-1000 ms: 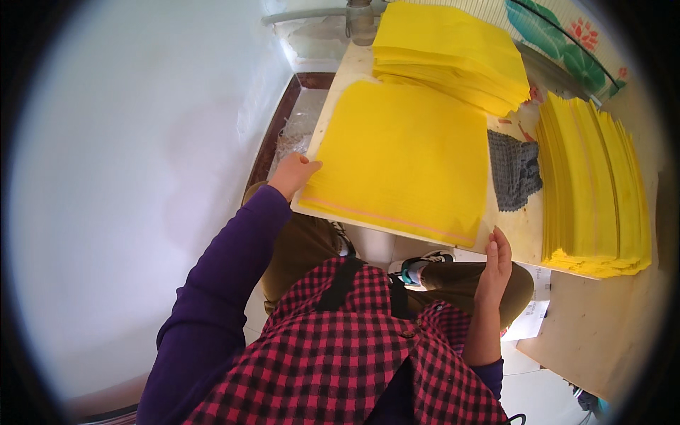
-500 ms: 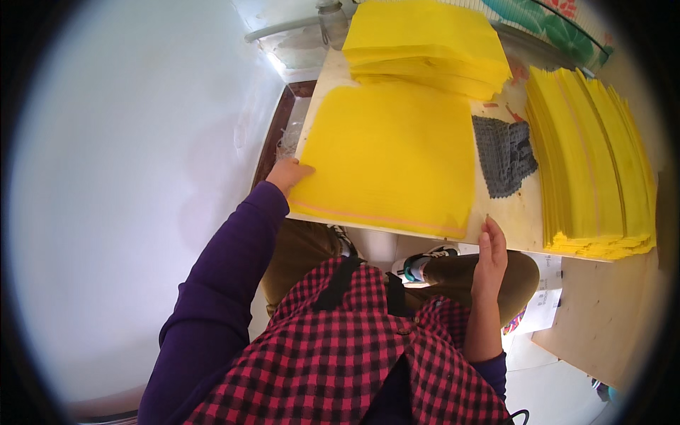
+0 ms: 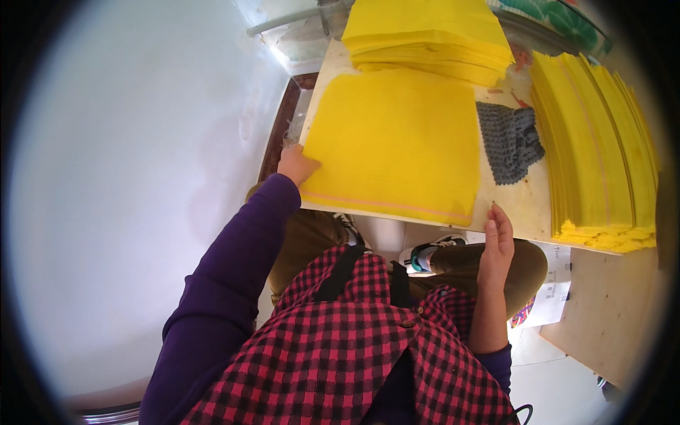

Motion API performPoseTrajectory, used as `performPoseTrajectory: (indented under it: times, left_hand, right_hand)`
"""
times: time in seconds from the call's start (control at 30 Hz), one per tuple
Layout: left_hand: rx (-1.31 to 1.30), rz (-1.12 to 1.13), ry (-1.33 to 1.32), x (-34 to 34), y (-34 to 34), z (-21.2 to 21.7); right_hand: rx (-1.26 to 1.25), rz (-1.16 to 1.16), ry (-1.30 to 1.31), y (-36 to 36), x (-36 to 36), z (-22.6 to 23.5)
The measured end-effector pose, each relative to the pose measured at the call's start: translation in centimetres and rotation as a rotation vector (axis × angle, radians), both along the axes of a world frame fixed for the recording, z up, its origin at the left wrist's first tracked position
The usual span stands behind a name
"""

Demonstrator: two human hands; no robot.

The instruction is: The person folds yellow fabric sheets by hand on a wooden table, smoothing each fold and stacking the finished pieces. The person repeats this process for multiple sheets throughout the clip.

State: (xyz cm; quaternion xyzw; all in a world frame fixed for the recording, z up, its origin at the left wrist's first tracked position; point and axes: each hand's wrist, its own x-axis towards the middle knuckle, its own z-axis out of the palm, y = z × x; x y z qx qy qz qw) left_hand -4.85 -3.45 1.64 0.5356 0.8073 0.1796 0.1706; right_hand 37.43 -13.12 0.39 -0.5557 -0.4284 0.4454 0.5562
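A large yellow cloth sheet (image 3: 397, 142) lies flat on a pale wooden board (image 3: 520, 205). My left hand (image 3: 296, 164) rests on the sheet's left edge, fingers partly under it. At the sheet's near right corner my right hand (image 3: 497, 241) is at the board's front edge, fingers straight and together, touching or just off the corner. Whether either hand pinches the cloth is hard to tell.
A stack of folded yellow sheets (image 3: 428, 32) sits at the far side. A second fanned yellow stack (image 3: 598, 156) lies on the right. A grey knitted cloth (image 3: 510, 140) is between them. A white wall (image 3: 127, 177) is on the left, and a wooden panel (image 3: 609, 312) at the lower right.
The view has shifted a little. My left hand stays on the sheet's left edge. My right hand stays by the near right corner, fingers now a bit straighter.
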Motion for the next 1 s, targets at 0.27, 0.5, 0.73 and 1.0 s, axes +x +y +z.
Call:
performPoseTrajectory:
  times: [0.27,0.5,0.73,1.0]
  left_hand:
    - [0.097,0.124,-0.161,-1.0,0.8,-1.3]
    - [-0.134,0.192,-1.117,-0.9,-0.2,1.5]
    - [-0.106,0.221,-1.005,0.3,-1.1,2.4]
    - [-0.171,0.287,-0.927,-0.8,-2.4,2.3]
  right_hand:
    - [0.005,0.003,0.05,0.0,0.1,-0.1]
    - [-0.063,0.034,-0.03,0.6,0.4,1.1]
    - [-0.006,0.039,-0.125,1.9,0.2,0.5]
    - [-0.002,0.116,-0.199,3.4,-0.9,-0.3]
